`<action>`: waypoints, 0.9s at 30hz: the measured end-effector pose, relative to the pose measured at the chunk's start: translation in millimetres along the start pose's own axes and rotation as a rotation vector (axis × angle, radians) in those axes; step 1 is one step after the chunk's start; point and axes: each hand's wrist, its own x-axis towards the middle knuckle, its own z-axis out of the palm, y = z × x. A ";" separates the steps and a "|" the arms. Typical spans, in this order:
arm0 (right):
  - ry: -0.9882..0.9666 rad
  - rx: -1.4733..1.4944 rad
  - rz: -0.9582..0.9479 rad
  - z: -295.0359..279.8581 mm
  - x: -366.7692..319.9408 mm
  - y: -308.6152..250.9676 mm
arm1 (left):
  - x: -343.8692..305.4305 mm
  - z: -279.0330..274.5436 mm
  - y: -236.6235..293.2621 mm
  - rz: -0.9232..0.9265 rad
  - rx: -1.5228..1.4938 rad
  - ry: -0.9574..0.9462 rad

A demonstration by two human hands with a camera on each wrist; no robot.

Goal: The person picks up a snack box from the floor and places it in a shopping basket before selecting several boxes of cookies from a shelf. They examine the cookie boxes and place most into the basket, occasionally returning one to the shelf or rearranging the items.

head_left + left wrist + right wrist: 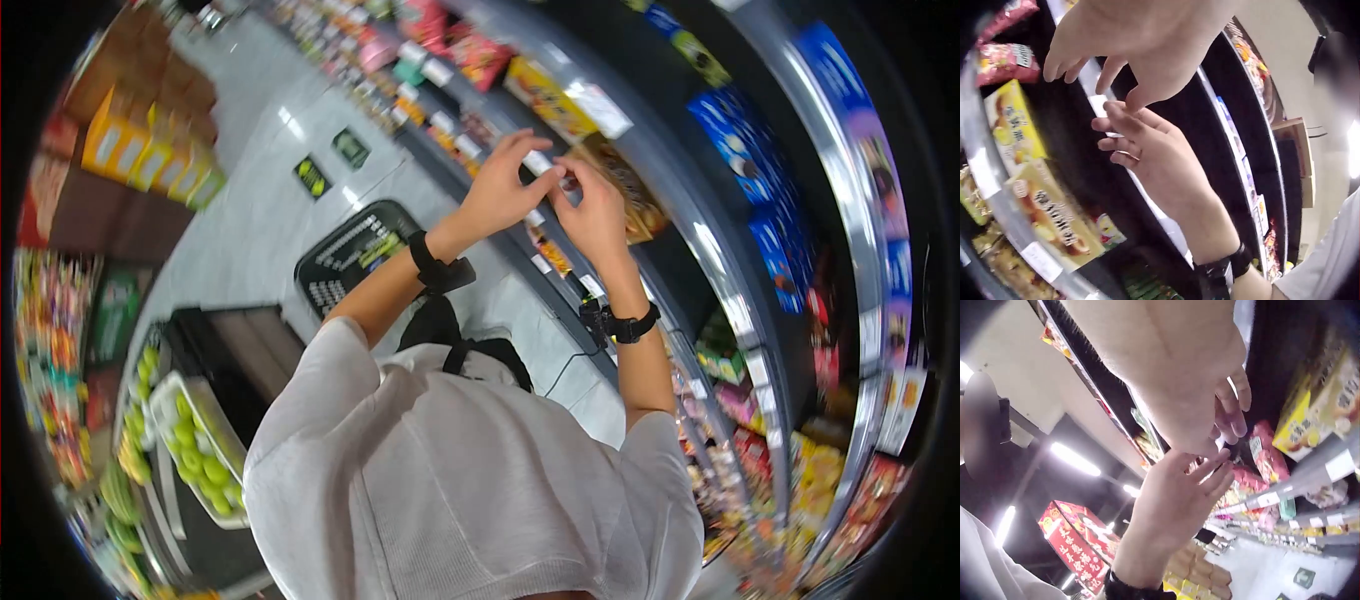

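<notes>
Both hands are raised in front of the shelves, fingertips close together. In the head view my left hand (503, 190) has its fingers spread and gently bent, with the thumb reaching toward the other hand. My right hand (597, 213) faces it, fingers loosely bent, and overlaps the left thumb tip in this view. The left wrist view shows the right hand (1163, 156) just below the left hand (1141, 47), with no item between them. In the right wrist view the left hand (1175, 500) partly hides behind the right hand (1175, 381).
Shelves hold a yellow box (1015, 128), a tan snack box (1054, 212), pink bags (1009, 62) and blue packs (740, 150). On the floor stands a black basket (335, 225). Green fruit (195, 440) fills a white crate at left, with stacked cartons (140, 150) beyond.
</notes>
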 end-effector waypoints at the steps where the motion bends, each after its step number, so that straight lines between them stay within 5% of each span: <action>1: -0.061 0.058 0.044 24.7 -3.6 -3.0 | -23.3 -14.7 -23.9 -0.102 0.000 -0.015; 6: -0.384 0.273 0.254 151.0 -25.4 6.2 | -140.1 -81.2 -126.2 -0.534 0.077 -0.047; 8: -0.432 0.509 0.455 214.6 -41.6 38.5 | -174.1 -114.7 -146.5 -0.565 0.141 -0.111; 10: -0.489 0.341 0.543 279.1 -63.7 75.2 | -206.1 -141.9 -174.2 -0.604 0.162 -0.404; 13: -0.571 0.498 0.757 347.6 -72.7 67.6 | -242.9 -176.5 -221.5 -0.679 0.119 -0.358; 20: -0.758 0.460 0.786 490.4 -52.6 59.9 | -325.6 -241.1 -380.9 -1.128 0.203 -0.267; 24: -0.851 0.438 0.878 590.6 -56.8 106.8 | -384.2 -245.5 -474.0 -1.328 0.191 -0.122; 27: -1.007 0.293 0.786 659.6 -79.0 163.8 | -435.0 -228.0 -530.2 -1.499 0.197 -0.311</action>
